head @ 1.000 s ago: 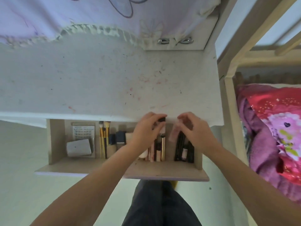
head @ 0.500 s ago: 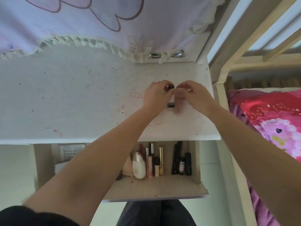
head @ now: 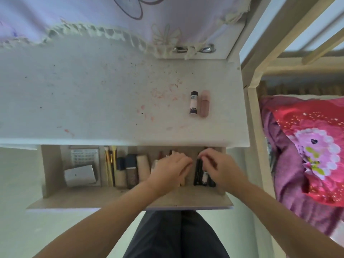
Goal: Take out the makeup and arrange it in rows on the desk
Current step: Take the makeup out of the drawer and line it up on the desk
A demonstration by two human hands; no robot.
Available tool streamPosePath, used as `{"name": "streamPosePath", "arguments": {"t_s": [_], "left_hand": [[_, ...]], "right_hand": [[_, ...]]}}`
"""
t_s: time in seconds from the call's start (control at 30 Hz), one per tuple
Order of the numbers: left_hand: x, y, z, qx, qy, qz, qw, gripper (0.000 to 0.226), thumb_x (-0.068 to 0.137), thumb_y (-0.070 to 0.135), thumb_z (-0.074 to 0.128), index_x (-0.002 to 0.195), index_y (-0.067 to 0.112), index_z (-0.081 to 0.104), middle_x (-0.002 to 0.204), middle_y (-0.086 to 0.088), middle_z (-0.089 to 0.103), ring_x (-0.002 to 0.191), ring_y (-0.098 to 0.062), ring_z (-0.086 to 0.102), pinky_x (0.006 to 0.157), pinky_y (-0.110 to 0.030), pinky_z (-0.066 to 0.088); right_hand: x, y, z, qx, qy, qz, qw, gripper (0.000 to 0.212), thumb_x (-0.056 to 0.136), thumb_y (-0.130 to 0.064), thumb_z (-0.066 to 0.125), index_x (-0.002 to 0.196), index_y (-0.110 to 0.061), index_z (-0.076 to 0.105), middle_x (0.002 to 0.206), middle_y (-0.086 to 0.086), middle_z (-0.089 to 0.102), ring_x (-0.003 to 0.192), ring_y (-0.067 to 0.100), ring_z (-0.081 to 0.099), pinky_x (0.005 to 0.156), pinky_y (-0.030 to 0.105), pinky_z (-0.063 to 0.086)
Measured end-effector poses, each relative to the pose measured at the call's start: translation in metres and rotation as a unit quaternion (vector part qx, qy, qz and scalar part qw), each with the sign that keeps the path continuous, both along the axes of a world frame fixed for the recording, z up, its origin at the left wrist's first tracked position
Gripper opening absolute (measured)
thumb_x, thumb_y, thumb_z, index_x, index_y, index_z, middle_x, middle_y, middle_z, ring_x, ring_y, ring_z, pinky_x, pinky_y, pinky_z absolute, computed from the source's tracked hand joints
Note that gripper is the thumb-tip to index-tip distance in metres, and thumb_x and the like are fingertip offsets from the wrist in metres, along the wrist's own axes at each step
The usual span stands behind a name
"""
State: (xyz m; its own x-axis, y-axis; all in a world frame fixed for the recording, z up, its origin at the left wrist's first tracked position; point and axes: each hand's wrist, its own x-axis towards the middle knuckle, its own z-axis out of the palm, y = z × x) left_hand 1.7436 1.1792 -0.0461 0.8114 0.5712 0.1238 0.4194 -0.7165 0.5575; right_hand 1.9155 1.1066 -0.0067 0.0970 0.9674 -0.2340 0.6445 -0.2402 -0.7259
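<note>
Two makeup items lie side by side on the white desk (head: 93,101): a white tube with a dark cap (head: 193,102) and a pink tube (head: 205,103). Below the desk edge the open drawer (head: 130,199) holds more makeup. My left hand (head: 170,167) reaches into the drawer's middle, its fingers bent down over several slim tubes; what it holds is hidden. My right hand (head: 218,167) is beside it, fingertips pinching the top of a black tube (head: 198,172) among several dark sticks.
The drawer's left part holds a white box (head: 80,175), a printed card (head: 84,156), gold-handled brushes (head: 109,164) and bottles (head: 131,171). A curtain (head: 130,13) hangs behind the desk. A wooden bed frame (head: 255,112) and pink bedding (head: 307,146) stand to the right.
Both hands let go of the two tubes on the desk and came back down into the drawer. The view tilted down, showing the whole drawer again.
</note>
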Motion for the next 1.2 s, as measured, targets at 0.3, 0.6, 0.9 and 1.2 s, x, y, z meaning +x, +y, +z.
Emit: {"name": "streamPosePath", "arguments": {"t_s": [0.3, 0.6, 0.9, 1.2], "left_hand": [[0.02, -0.017, -0.062, -0.079, 0.365, 0.073, 0.925, 0.058, 0.09, 0.006, 0.046, 0.145, 0.006, 0.026, 0.149, -0.024, 0.019, 0.132, -0.036, 0.031, 0.097, -0.042, 0.042], [0.017, -0.024, -0.071, -0.091, 0.229, 0.117, 0.962, 0.033, 0.092, 0.009, 0.049, 0.124, 0.003, 0.046, 0.124, -0.019, 0.05, 0.11, -0.034, 0.053, 0.076, -0.039, 0.046], [-0.004, -0.013, 0.015, -0.213, 0.022, 0.143, 0.966, 0.029, 0.095, 0.022, 0.053, 0.123, 0.017, 0.053, 0.11, 0.007, 0.057, 0.097, -0.005, 0.054, 0.084, -0.014, 0.042], [0.042, 0.134, 0.092, -0.189, -0.095, 0.23, 0.95, 0.019, 0.095, 0.02, 0.054, 0.112, 0.016, 0.061, 0.08, 0.008, 0.06, 0.074, -0.005, 0.057, 0.068, -0.005, 0.042]], "right_hand": [[-0.019, 0.003, -0.097, -0.236, -0.176, -0.006, 0.956, 0.059, 0.097, -0.014, 0.04, 0.149, -0.015, 0.013, 0.112, 0.017, 0.06, 0.089, 0.032, 0.062, 0.066, 0.034, 0.044], [-0.019, -0.003, -0.1, -0.171, -0.2, -0.022, 0.964, 0.037, 0.097, -0.017, 0.043, 0.134, -0.013, 0.036, 0.115, 0.014, 0.055, 0.087, 0.032, 0.061, 0.064, 0.035, 0.045], [-0.013, -0.003, -0.007, -0.01, -0.066, 0.005, 0.998, 0.014, 0.095, -0.025, 0.052, 0.107, -0.018, 0.053, 0.094, -0.004, 0.063, 0.085, 0.014, 0.061, 0.074, 0.026, 0.049], [0.028, 0.155, 0.067, 0.103, -0.05, -0.089, 0.989, 0.014, 0.093, -0.024, 0.056, 0.103, -0.014, 0.059, 0.083, -0.005, 0.061, 0.076, 0.013, 0.058, 0.076, 0.027, 0.048]]}}
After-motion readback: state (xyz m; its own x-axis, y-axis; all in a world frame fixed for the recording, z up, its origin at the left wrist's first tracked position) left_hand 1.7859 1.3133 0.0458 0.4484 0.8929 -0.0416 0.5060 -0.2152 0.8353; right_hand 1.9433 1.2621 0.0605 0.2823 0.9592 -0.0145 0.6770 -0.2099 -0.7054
